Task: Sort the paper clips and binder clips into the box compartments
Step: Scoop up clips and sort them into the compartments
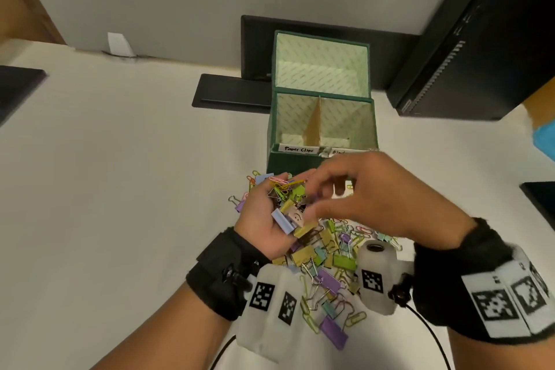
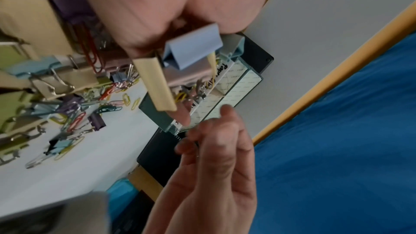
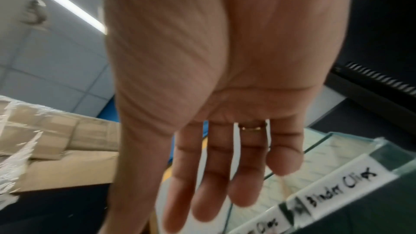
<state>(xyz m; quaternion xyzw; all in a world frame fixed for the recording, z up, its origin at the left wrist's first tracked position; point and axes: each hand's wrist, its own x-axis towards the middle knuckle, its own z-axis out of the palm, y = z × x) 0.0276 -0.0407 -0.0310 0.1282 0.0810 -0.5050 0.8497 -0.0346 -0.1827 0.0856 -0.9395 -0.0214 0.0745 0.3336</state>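
Observation:
My left hand (image 1: 261,219) is turned palm up and cups a handful of mixed clips (image 1: 289,204), among them a blue binder clip (image 2: 193,49) and a yellow one (image 2: 157,84). My right hand (image 1: 360,198) hovers over that handful with loosely curved fingers (image 3: 225,157) and its thumb beside the clips. I see nothing plainly held in it. Just behind stands the green box (image 1: 288,164), lid open, with a cardboard divider. Its left compartment is labelled Paper Clips (image 1: 298,149), its right one Binder Clips (image 3: 342,186). A pile of coloured clips (image 1: 327,273) lies on the table under my hands.
A black monitor base (image 1: 231,90) sits left of the box and a black computer tower (image 1: 468,54) stands at the right. Dark objects lie at the left edge (image 1: 18,81) and right edge (image 1: 540,198). A white card (image 1: 118,45) stands at the back left.

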